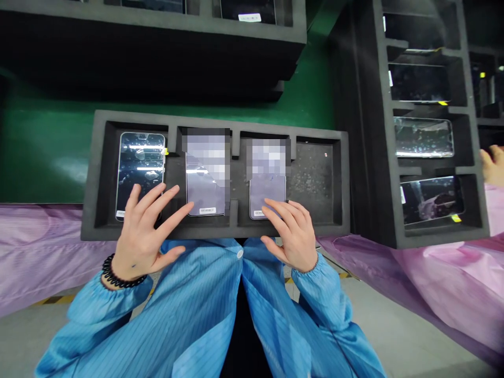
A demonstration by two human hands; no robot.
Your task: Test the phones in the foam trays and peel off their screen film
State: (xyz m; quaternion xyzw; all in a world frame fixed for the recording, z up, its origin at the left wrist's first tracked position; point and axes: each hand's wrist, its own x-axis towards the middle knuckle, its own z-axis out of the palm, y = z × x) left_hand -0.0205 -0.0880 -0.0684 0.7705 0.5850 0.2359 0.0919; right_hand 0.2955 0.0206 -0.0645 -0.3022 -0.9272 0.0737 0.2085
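Note:
A black foam tray (212, 231) lies in front of me with four compartments. From the left, the first holds a dark-screened phone (140, 157) with a yellow tab, the second a phone with a lit pale screen (205, 194), the third another lit phone (268, 191); the rightmost compartment has no phone. My left hand (147, 231), fingers spread, is over the lower part of the dark phone, its index fingertip at the second phone's left edge. My right hand (290, 233) has its fingers apart, with fingertips at the lower right of the third phone.
Stacked black foam trays (399, 210) with several phones stand at the right. Another stack (157, 23) rises at the back left on the green surface (47, 152). People in pink sleeves are on both sides; one person's hand (493, 165) shows at the far right.

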